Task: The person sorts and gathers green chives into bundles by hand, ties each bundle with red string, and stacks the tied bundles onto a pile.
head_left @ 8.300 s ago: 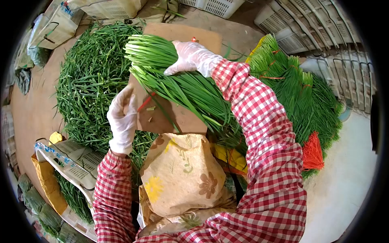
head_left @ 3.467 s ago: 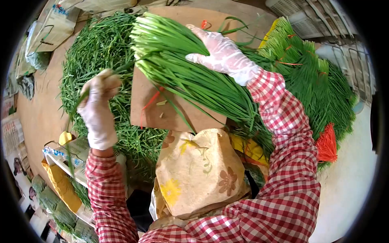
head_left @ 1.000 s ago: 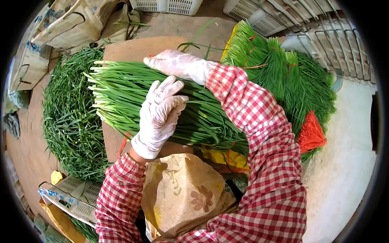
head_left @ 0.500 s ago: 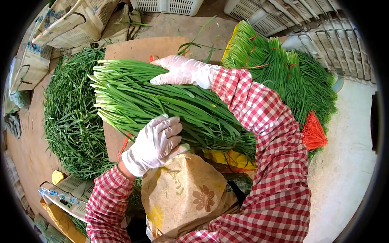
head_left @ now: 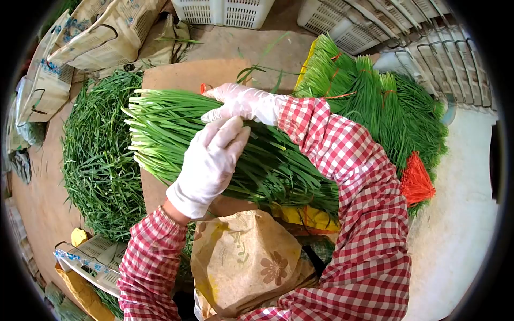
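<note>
A thick bunch of garlic chives lies across a brown board, its pale cut ends toward the left. My right hand, in a thin white glove, grips the far edge of the bunch, thumb over the top and fingers on the far side. My left hand, gloved too, is over the middle of the bunch, close to the right thumb. Its fingers are bent together, and what is between their tips is hidden. A red tie shows at the board's far side.
A heap of loose green leaves lies left. Bundled chives with orange ties are stacked right, beside a bunch of red ties. White crates stand at the back. A patterned tan cloth covers my lap.
My left hand has moved up and away from me, from the near edge of the bunch onto its middle. My right hand stays on the far edge. The view has shifted slightly.
</note>
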`<action>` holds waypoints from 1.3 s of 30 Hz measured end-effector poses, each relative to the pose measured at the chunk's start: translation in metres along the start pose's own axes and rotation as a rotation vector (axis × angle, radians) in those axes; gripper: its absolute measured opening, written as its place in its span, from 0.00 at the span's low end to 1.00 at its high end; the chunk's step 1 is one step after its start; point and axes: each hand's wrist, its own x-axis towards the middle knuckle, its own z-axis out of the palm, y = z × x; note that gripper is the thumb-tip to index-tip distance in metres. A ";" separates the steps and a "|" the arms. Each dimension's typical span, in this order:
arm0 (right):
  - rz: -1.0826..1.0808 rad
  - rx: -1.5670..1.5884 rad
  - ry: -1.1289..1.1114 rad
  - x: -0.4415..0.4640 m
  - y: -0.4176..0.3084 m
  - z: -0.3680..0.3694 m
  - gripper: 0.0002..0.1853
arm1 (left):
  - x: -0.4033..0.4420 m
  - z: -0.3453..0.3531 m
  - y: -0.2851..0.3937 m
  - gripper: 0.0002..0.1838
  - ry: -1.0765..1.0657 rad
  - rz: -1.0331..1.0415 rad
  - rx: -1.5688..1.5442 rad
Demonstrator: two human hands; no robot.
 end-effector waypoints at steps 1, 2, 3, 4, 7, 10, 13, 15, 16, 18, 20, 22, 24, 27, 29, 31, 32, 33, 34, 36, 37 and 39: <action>-0.006 -0.055 -0.007 0.004 0.001 0.000 0.34 | 0.001 0.004 -0.002 0.19 -0.005 0.020 0.048; -0.003 -0.057 -0.001 0.004 0.004 -0.001 0.34 | 0.003 0.007 -0.002 0.19 -0.012 0.040 0.094; -0.007 -0.004 -0.005 0.004 0.005 -0.002 0.34 | 0.005 0.008 -0.004 0.19 -0.011 0.042 0.092; -0.012 0.050 -0.011 0.004 0.006 -0.002 0.34 | 0.006 0.010 -0.006 0.20 0.013 0.062 0.119; -0.012 0.066 -0.007 0.003 0.004 0.000 0.34 | -0.004 0.021 -0.007 0.22 0.037 0.061 0.158; 0.042 -0.007 0.038 -0.002 -0.006 0.000 0.34 | -0.004 0.029 -0.006 0.23 0.054 0.127 0.227; 0.020 0.014 0.025 0.001 -0.003 0.001 0.36 | -0.004 0.038 -0.006 0.23 0.116 0.089 0.258; 0.009 0.023 0.014 0.000 -0.005 0.000 0.36 | -0.005 0.043 -0.006 0.21 0.109 0.063 0.229; 0.024 0.019 0.025 0.000 -0.006 0.006 0.36 | -0.011 0.045 -0.007 0.19 0.103 0.035 0.192; 0.034 0.015 0.038 -0.004 -0.009 0.005 0.36 | -0.013 0.040 -0.004 0.19 0.111 0.048 0.219; 0.040 -0.060 0.054 -0.006 -0.012 0.004 0.37 | -0.012 0.033 0.000 0.20 0.213 0.067 0.257; -0.006 0.011 -0.017 -0.016 -0.011 -0.003 0.39 | -0.016 0.009 0.011 0.21 0.225 0.028 0.228; -0.103 0.246 -0.060 -0.022 -0.011 0.002 0.40 | -0.032 -0.021 0.022 0.23 0.254 -0.018 0.174; -0.123 0.121 0.114 -0.033 -0.021 0.014 0.37 | -0.055 -0.047 0.029 0.25 0.228 -0.108 0.123; -0.178 0.042 0.215 -0.034 -0.016 0.025 0.34 | -0.066 -0.056 0.034 0.26 0.227 -0.163 0.046; -0.203 0.029 0.273 -0.041 -0.020 0.031 0.32 | -0.072 -0.063 0.040 0.27 0.276 -0.199 0.019; -0.221 0.038 0.306 -0.043 -0.022 0.034 0.31 | -0.075 -0.066 0.041 0.27 0.313 -0.216 0.009; -0.224 0.000 0.336 -0.045 -0.023 0.037 0.31 | -0.079 -0.071 0.043 0.21 0.277 -0.261 -0.136; -0.225 -0.041 0.364 -0.045 -0.024 0.042 0.31 | -0.082 -0.076 0.043 0.15 0.245 -0.306 -0.286; -0.341 -0.298 0.522 -0.046 -0.023 0.057 0.36 | -0.093 -0.069 0.040 0.14 0.227 -0.293 -0.218; -0.328 -0.343 0.541 -0.046 -0.022 0.061 0.36 | -0.094 -0.066 0.041 0.14 0.272 -0.220 -0.073; -0.289 -0.328 0.576 -0.047 -0.022 0.064 0.35 | -0.115 -0.064 0.044 0.19 0.196 -0.275 -0.175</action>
